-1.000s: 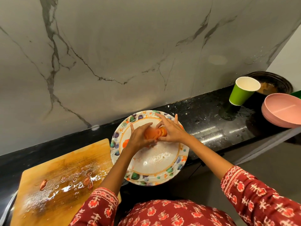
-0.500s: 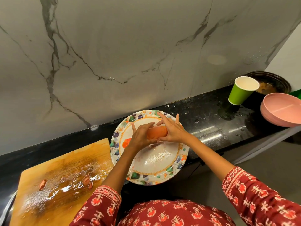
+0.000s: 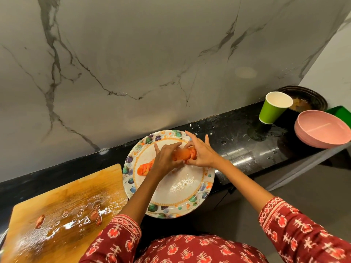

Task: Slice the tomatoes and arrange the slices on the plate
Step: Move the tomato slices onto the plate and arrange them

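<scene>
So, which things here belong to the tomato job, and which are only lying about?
Belong to the job:
- tomato slices, held between left hand and right hand
- slices already laid down
- patterned plate
- wet cutting board with tomato scraps

Lying about:
- green paper cup
- pink bowl
- dark dish

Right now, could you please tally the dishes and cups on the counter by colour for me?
Floral white: 1, the plate under both hands
Green: 1, the paper cup
Pink: 1, the bowl
Dark: 1, the dish behind the cup
Total: 4
</scene>
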`<control>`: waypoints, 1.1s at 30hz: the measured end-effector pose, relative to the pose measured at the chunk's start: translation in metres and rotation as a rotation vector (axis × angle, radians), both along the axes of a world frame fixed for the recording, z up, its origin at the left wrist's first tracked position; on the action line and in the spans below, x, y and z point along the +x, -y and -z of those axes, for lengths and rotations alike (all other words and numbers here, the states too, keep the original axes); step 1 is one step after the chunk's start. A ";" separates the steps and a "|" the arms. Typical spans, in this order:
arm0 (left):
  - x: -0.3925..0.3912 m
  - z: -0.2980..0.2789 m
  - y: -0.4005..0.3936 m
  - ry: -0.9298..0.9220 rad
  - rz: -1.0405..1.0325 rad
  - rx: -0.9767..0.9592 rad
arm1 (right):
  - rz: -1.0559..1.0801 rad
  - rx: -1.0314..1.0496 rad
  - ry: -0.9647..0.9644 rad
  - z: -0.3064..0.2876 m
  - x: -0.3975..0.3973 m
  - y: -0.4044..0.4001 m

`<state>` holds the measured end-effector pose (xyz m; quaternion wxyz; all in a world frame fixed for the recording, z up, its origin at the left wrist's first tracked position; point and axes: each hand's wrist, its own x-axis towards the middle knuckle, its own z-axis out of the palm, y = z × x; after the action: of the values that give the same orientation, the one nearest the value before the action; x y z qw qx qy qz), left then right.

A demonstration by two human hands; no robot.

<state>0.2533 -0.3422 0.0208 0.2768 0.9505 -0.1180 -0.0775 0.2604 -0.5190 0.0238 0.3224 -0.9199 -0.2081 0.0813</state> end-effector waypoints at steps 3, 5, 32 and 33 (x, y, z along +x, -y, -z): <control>-0.003 -0.006 0.000 0.024 0.016 0.018 | 0.008 0.021 0.018 0.002 -0.001 -0.002; -0.003 -0.006 -0.002 0.027 0.013 0.016 | 0.014 0.041 0.031 0.001 -0.001 -0.004; -0.007 -0.003 -0.014 0.015 -0.131 -0.087 | -0.086 -0.254 0.035 -0.007 0.011 -0.026; -0.007 -0.004 -0.014 0.026 -0.132 -0.091 | -0.080 -0.254 0.037 -0.007 0.011 -0.026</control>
<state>0.2461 -0.3280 0.0249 0.3226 0.9436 -0.0619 -0.0413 0.2716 -0.4929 0.0311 0.1958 -0.9456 -0.2386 0.1028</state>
